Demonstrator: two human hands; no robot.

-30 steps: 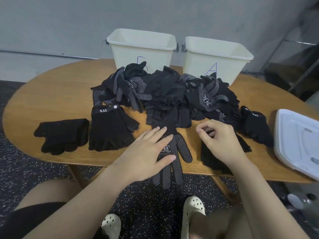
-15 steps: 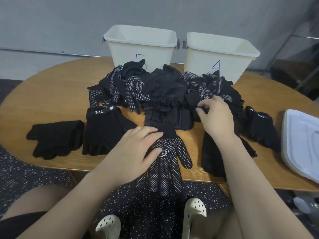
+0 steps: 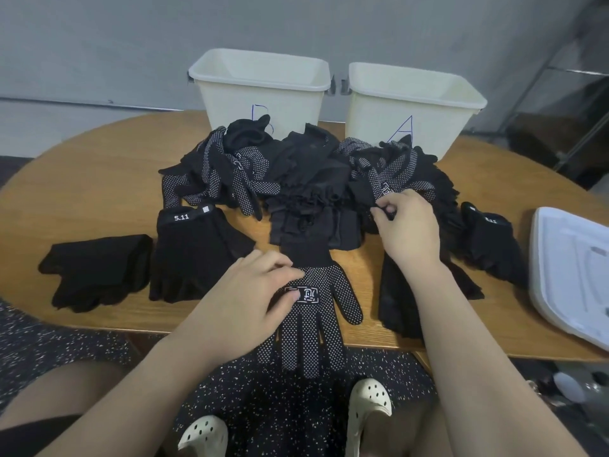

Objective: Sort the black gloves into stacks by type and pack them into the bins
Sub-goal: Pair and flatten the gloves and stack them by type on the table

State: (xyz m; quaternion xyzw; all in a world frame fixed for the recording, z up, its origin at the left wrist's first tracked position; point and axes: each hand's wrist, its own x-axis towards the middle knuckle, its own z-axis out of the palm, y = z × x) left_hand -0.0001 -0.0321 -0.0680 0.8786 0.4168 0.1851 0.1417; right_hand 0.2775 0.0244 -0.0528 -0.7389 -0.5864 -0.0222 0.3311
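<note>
Gloves pile [image 3: 306,173]: lying mid-table, just near of the two bins.
Dotted glove [image 3: 316,311]: lying flat at the near edge, fingers hanging over it.
Left hand [image 3: 244,298]: resting palm-down on the dotted glove, fingers loosely curled, gripping nothing.
Right hand [image 3: 407,229]: pinching a dotted glove's cuff [image 3: 379,201] at the pile's right side.
Bin B [image 3: 260,90]: standing far left.
Bin A [image 3: 412,103]: standing far right.
5.11 stack [image 3: 194,249]: sitting left, beside a plain stack [image 3: 95,268].

An oval wooden worktop [image 3: 99,166] stands before a plain grey wall [image 3: 131,37], over dark speckled floor [image 3: 49,344].
</note>
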